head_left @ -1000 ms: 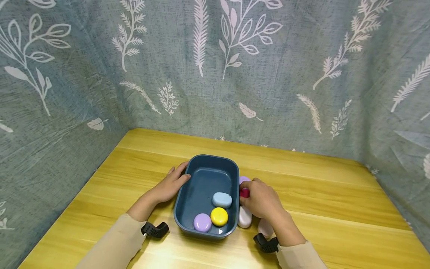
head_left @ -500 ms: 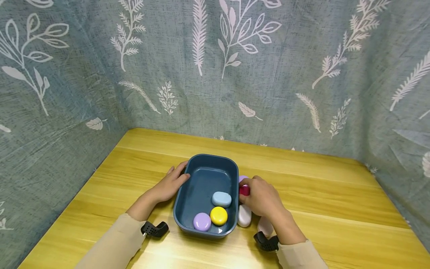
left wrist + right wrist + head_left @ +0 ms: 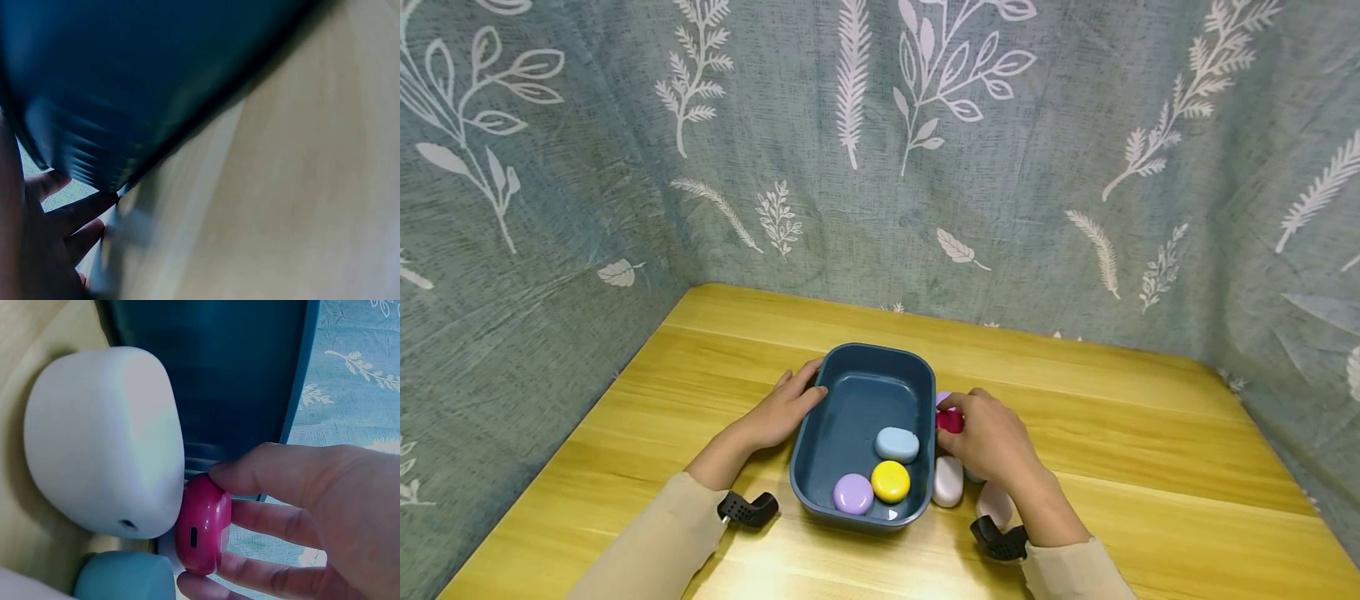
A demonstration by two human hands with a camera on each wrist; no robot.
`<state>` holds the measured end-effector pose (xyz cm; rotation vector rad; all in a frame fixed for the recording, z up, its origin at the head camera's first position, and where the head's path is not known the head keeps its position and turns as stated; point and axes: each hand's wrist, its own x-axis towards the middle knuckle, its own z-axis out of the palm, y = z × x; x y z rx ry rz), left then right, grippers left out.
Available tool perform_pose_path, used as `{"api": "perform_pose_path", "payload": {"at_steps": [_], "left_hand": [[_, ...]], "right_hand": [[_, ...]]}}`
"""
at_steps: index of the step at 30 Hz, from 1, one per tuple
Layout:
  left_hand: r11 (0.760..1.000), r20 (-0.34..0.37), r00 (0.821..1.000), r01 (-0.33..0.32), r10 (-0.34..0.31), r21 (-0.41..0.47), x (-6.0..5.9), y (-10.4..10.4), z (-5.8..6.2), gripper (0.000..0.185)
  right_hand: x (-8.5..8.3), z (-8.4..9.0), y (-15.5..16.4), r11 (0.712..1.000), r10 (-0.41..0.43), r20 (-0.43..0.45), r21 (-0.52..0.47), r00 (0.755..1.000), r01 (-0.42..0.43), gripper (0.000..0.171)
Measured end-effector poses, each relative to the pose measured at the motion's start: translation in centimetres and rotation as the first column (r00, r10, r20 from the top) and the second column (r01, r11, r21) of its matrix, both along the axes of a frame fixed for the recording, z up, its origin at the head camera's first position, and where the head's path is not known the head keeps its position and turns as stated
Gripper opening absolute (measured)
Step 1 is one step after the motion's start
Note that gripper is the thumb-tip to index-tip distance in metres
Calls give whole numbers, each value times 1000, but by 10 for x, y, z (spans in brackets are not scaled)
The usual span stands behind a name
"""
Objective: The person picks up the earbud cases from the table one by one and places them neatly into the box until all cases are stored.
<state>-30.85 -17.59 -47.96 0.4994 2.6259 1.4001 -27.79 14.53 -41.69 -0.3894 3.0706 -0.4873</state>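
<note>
Now | right hand (image 3: pixel 992 437) pinches magenta case (image 3: pixel 202 532) just outside blue bin (image 3: pixel 859 392) wall, white case (image 3: pixel 106 440) touching below the grip | left hand (image 3: pixel 782 408) rests flat on bin's far side, fingers relaxed

Three cases (image 3: pixel 891 482) lie in a tub (image 3: pixel 848 387) on a table (image 3: pixel 1150 467), more cases (image 3: pixel 947 482) just right of it

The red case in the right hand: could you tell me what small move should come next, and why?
Probably lift the red case over the bin rim and inward. The right hand pinches it just outside the wall, three cases already lie inside, and the left hand steadies the bin.
</note>
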Motion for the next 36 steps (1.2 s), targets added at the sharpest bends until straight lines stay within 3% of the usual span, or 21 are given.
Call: {"api": "perform_pose_path", "payload": {"at_steps": [12,36], "left_hand": [[1000,-32,999,16,-16,1,-1,2,-1,57],[1000,-25,1000,11,-11,-3,0,2,2,57]], "right_hand": [[2,4,3,999,-9,-22,-33,1000,8,38],[2,8,3,996,-19,-85,-87,996,11,36]]}}
